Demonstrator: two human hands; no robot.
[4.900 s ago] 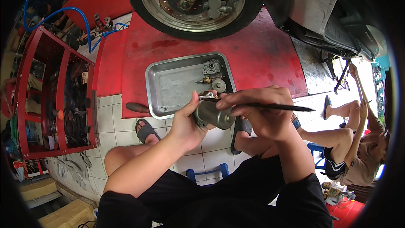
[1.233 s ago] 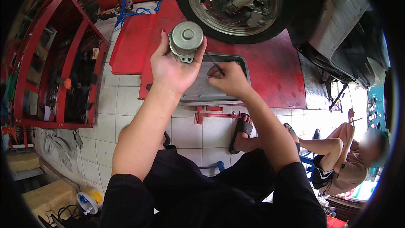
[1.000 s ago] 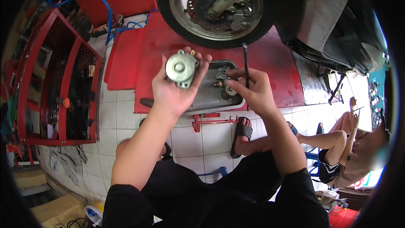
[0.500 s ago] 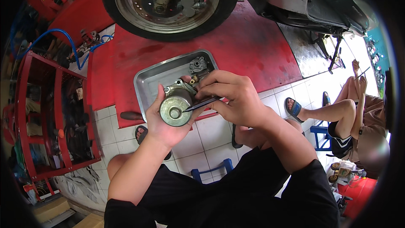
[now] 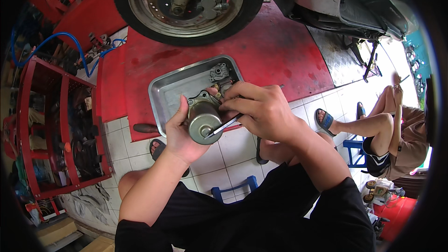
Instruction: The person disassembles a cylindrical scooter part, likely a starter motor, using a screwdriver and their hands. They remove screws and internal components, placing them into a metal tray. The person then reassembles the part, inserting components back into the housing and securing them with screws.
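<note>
My left hand (image 5: 178,140) holds a greenish-gold metal cylinder (image 5: 204,115) from the left and below. Its round end, with a raised centre boss, faces me, and a silver flange with bolt holes sits at its far end. Fingers of my right hand (image 5: 265,113) are pinched round a slim dark, pen-like pointed tool (image 5: 226,126), whose tip lies at the cylinder's end face beside the boss. I cannot make out the tool's exact kind. Behind the hands is a metal tray (image 5: 161,86), with a grey cast metal part (image 5: 219,72) at its far right.
The tray rests on a red platform (image 5: 280,46) below a motorcycle wheel (image 5: 186,37). A dark handle (image 5: 145,128) sticks out beside the tray. To the left stands a red shelf rack (image 5: 65,130); to the right another person sits (image 5: 389,126). A blue stool (image 5: 235,187) is below.
The cylinder has shifted slightly right and tilted, showing more of its side. The tool's tip has moved a little lower with it. Both hands keep their hold.
</note>
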